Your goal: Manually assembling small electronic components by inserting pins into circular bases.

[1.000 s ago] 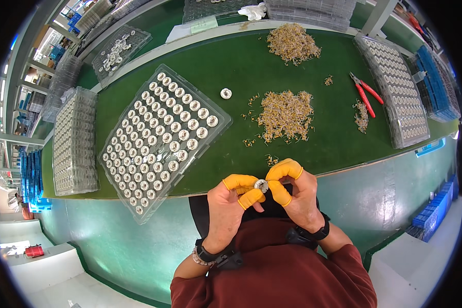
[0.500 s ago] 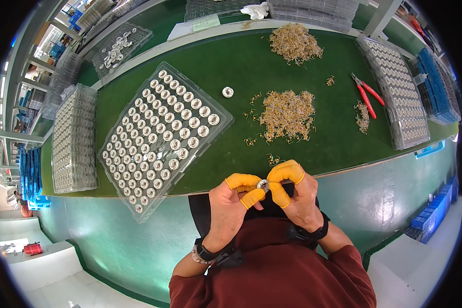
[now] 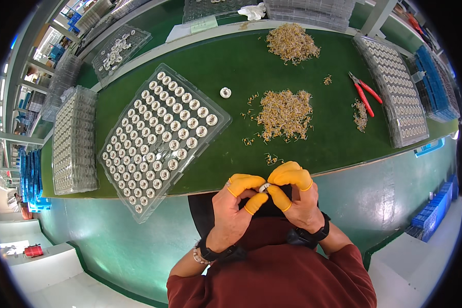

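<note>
While both hands pinch a small white ring [image 3: 263, 187] | green bench mat [image 3: 313, 149] | pale floor [image 3: 51, 272]

There is 1 view. The camera sits on the person's head and looks down from above. It faces forward and down, over the green table [image 3: 231, 66]. The left hand [image 3: 231, 205] and the right hand [image 3: 297, 200] come up from the bottom edge and meet near the middle, low in the picture. They are the nearest things to the camera. The tray [image 3: 161, 136] lies farther out on the left, and the red pliers [image 3: 364, 92] farther out on the right. The lens is very wide, so the picture is round and the table's straight edge bends near the rim. The corners are black.
</note>
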A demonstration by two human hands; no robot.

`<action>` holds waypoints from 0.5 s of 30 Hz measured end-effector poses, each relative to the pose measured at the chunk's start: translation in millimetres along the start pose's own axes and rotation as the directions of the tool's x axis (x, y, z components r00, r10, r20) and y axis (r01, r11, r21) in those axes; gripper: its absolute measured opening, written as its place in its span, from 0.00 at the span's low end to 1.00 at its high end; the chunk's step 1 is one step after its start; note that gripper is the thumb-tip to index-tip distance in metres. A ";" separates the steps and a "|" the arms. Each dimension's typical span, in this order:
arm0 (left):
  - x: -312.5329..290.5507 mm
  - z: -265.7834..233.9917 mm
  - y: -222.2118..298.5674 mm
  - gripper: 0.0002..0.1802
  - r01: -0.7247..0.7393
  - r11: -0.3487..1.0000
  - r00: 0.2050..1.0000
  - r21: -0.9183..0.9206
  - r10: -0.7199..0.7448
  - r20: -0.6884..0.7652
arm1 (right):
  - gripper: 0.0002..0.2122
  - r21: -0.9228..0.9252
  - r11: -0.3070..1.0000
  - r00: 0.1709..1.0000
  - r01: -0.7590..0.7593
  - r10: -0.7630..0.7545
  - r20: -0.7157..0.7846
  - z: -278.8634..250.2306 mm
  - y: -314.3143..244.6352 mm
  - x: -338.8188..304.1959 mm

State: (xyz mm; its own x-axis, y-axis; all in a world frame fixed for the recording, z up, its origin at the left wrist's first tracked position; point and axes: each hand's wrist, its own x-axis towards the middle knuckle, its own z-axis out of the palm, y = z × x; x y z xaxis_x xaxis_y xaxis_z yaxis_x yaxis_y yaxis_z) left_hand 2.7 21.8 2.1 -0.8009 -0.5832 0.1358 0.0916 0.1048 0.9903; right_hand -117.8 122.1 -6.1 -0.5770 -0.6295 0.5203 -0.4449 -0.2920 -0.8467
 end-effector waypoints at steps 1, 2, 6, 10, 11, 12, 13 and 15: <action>-3.9 4.0 -0.5 0.16 0.124 0.961 0.990 -0.247 -0.138 -0.042 | 0.14 -0.002 1.000 1.000 0.006 -0.006 -0.003 0.6 -0.5 -3.4; -7.8 3.8 -8.0 0.18 0.172 0.916 0.982 -0.362 -0.188 -0.009 | 0.14 -0.016 0.999 0.999 -0.044 0.044 0.002 0.9 -0.3 -6.7; -12.7 -1.1 -20.8 0.16 0.187 0.888 0.973 -0.421 -0.226 -0.044 | 0.13 -0.159 0.986 0.995 -0.055 0.068 0.076 -8.5 -3.6 -7.7; -4.7 -15.3 -12.2 0.13 0.149 0.904 0.968 -0.402 -0.216 -0.127 | 0.13 -0.507 0.859 0.993 -0.073 0.111 0.045 -27.0 1.8 7.2; -3.3 -17.1 -11.1 0.13 0.145 0.894 0.967 -0.425 -0.219 -0.131 | 0.12 -0.585 0.808 0.992 -0.074 0.119 0.039 -29.0 4.7 12.4; -3.1 -18.1 -11.4 0.13 0.142 0.895 0.968 -0.422 -0.215 -0.131 | 0.11 -0.642 0.767 0.995 -0.017 0.077 0.066 -28.5 8.1 16.4; -3.2 -18.9 -12.6 0.13 0.124 0.896 0.971 -0.427 -0.198 -0.132 | 0.11 -0.641 0.768 0.995 -0.017 0.074 0.062 -27.8 10.9 19.9; -4.9 -18.5 -10.3 0.14 0.109 0.897 0.975 -0.428 -0.180 -0.130 | 0.10 -0.725 0.673 0.976 0.146 0.020 0.215 -25.9 13.5 23.9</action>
State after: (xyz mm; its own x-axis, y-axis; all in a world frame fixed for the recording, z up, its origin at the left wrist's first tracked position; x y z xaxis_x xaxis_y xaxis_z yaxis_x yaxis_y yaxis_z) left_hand 16.6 8.7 -8.2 -0.7203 -0.6923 -0.0420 0.2488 -0.3145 0.9161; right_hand -155.3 121.8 -2.3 -0.4248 -0.7755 0.4670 -0.8802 0.2333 -0.4132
